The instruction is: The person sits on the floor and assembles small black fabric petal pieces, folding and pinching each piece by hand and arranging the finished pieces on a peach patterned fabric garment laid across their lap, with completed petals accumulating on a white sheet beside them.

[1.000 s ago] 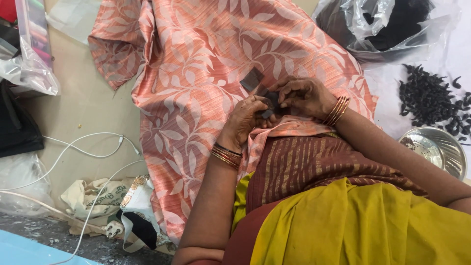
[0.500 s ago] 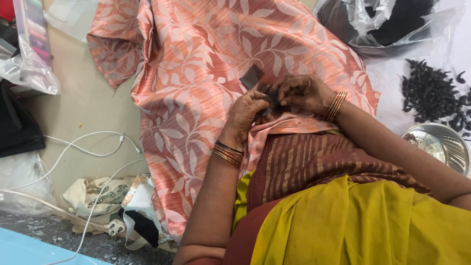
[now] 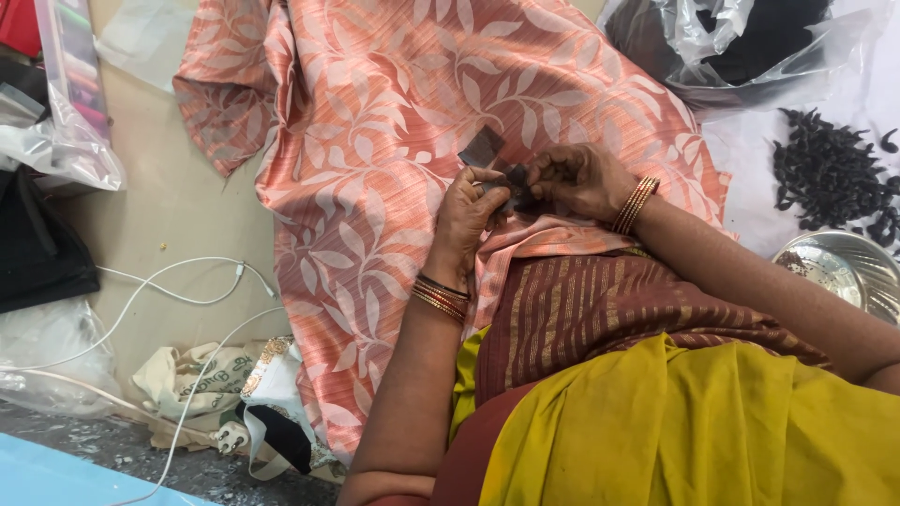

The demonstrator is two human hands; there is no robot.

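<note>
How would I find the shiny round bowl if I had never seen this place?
Start at the big peach cloth with pale leaves and go to the far right edge. Below the heap of small black pieces sits the steel bowl, partly hidden by the person's forearm. It is the only shiny, silver, round thing there.

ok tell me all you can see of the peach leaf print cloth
The peach cloth looks like thin woven fabric printed with pale leafy sprigs. It lies rumpled and spread over the beige floor and across the person's lap, one corner folded at upper left. Both hands rest on it near its middle: left hand, right hand, pinching a small dark piece. Its lower edge meets a white cloth bag.
</note>
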